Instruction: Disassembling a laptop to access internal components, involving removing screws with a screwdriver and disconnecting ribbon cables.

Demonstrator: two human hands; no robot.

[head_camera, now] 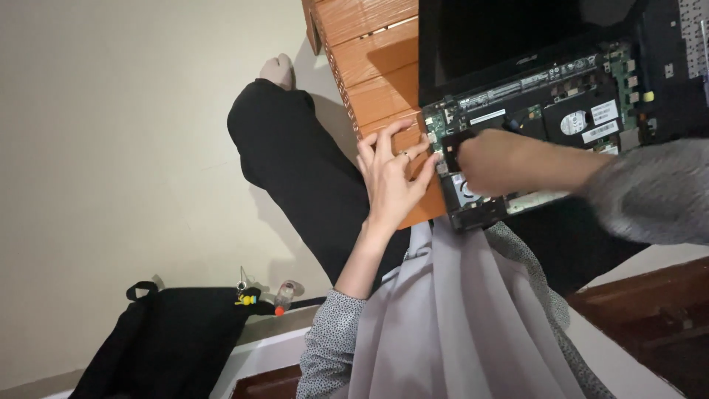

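Mid-disassembly: your left hand (391,174), fingers spread, steadies the opened laptop (546,118); right hand (491,162) pinches a black part (452,142). Next: lift gently.

Lighting is dim and warm. The pale floor (111,148) is evenly lit, with soft shadows beside the black bag (170,340). The right hand (491,162) is motion-blurred, possibly mid-movement. The laptop screen (517,37) reads near black; detail there is lost.

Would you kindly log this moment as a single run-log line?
left hand: fingertips by edge of opened black laptop with exposed circuit board | right hand: on flat black part inside, grip unclear | support: orange wooden slatted crate
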